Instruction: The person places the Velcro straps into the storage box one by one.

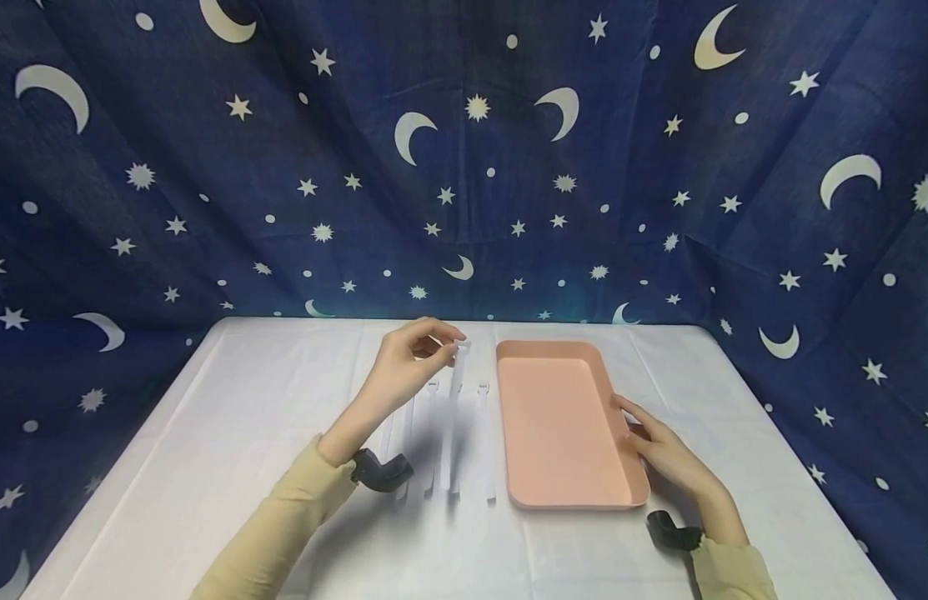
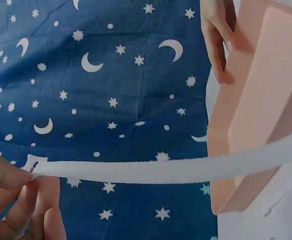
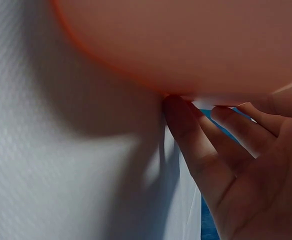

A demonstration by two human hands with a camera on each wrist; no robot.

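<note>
Between thumb and fingers, my left hand (image 1: 413, 357) pinches the slotted end of a white fabric strap (image 2: 151, 171), seemingly a hook-and-loop cable tie. The strap hangs down in the head view and stretches across the left wrist view. Below it, several similar white straps (image 1: 487, 442) lie lengthwise on the cloth, partly hidden by the held strap and left arm. To their right sits a shallow pink tray (image 1: 564, 425) with nothing in it. My right hand (image 1: 669, 454) rests against the tray's right side, its extended fingers (image 3: 191, 145) touching the outer wall near the bottom edge.
A white cloth covers the table (image 1: 283, 392). Behind and around it hangs a dark blue curtain (image 1: 479, 250) with moons and stars. A black wrist device (image 1: 383, 471) is on the left wrist, another black device (image 1: 672, 532) on the right.
</note>
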